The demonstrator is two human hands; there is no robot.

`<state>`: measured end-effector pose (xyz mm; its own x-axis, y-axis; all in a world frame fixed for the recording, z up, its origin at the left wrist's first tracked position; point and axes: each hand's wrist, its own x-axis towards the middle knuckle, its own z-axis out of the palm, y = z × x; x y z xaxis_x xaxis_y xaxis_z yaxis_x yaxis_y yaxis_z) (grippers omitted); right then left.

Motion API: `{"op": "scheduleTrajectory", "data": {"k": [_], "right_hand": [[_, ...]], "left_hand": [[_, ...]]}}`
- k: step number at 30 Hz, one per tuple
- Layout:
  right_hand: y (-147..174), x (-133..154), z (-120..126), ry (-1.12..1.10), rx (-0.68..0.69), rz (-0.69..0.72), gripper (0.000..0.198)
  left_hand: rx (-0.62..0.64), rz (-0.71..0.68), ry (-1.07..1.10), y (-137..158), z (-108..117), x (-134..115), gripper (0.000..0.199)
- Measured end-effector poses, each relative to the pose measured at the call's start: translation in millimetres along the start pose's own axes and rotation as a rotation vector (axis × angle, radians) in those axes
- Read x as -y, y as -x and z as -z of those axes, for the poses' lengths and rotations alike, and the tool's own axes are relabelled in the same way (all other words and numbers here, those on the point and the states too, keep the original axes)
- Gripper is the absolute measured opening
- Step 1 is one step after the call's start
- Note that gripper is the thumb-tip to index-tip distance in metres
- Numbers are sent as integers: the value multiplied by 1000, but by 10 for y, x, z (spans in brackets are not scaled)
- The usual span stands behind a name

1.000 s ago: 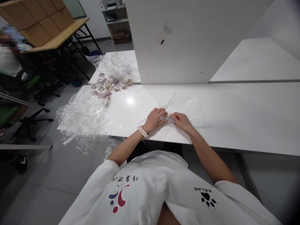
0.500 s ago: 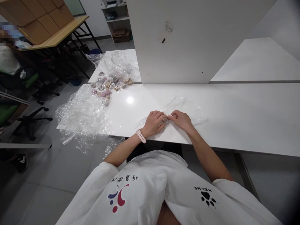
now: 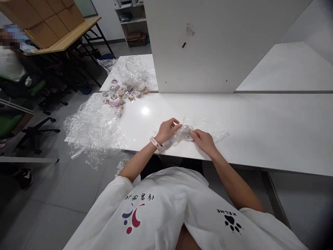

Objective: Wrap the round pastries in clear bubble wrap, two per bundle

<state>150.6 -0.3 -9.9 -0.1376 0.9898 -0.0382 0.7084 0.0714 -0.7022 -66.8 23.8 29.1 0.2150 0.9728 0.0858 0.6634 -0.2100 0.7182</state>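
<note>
On the white table in front of me lies a small greyish bundle [image 3: 186, 131] wrapped in clear plastic film [image 3: 214, 130]. What is inside the wrapping is too blurred to name. My right hand [image 3: 204, 140] pinches the bundle's right side between thumb and fingers. At its upper left, my left hand [image 3: 167, 131] has thumb and index finger close together at the film's edge, with the other fingers curled. Loose film spreads out to the right, past my right hand. A pale pink band [image 3: 156, 143] circles my left wrist.
Crumpled clear plastic [image 3: 91, 128] is heaped on the left and hangs over the table edge. Several small wrapped pieces [image 3: 118, 102], pink, gold and grey, lie beside it. A white panel [image 3: 203, 52] rises behind the table [image 3: 273, 132]. Cardboard boxes [image 3: 49, 27] and a seated person are at far left.
My hands have moved apart, uncovering the grey bundle between them. The left shifted slightly left and turned; the right moved a little right and down. The film's upper part has sunk lower.
</note>
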Motion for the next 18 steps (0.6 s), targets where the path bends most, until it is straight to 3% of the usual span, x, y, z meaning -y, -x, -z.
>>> {"op": "scheduleTrajectory", "data": {"k": [2,3,5,7,9,11,15,18], "right_hand": [[-113,48,81,-34,112,-57,50],[-174,63,120,-49,149,-68,52],[-285,68,187,-84,214,-73,55],[-361,45,228,-124,255,-83,57],[-383,11,231,-183,270,-99,58],[-345,-5,190,-277,250,-118,59],[-152,63,-8,-569,126,-144,57],[7,184,-144,-711,-15,-122,53]], "left_hand": [[-124,-114,-146,24,14,-37,22],[-122,-214,-203,44,1,-42,24],[27,-399,-270,82,-67,-23,36],[179,-455,-285,99,-173,31,49],[184,-350,-233,84,-287,97,55],[87,-167,-84,51,-382,135,59],[-131,209,460,32,-473,20,57],[-166,291,787,97,-477,-177,44]]}}
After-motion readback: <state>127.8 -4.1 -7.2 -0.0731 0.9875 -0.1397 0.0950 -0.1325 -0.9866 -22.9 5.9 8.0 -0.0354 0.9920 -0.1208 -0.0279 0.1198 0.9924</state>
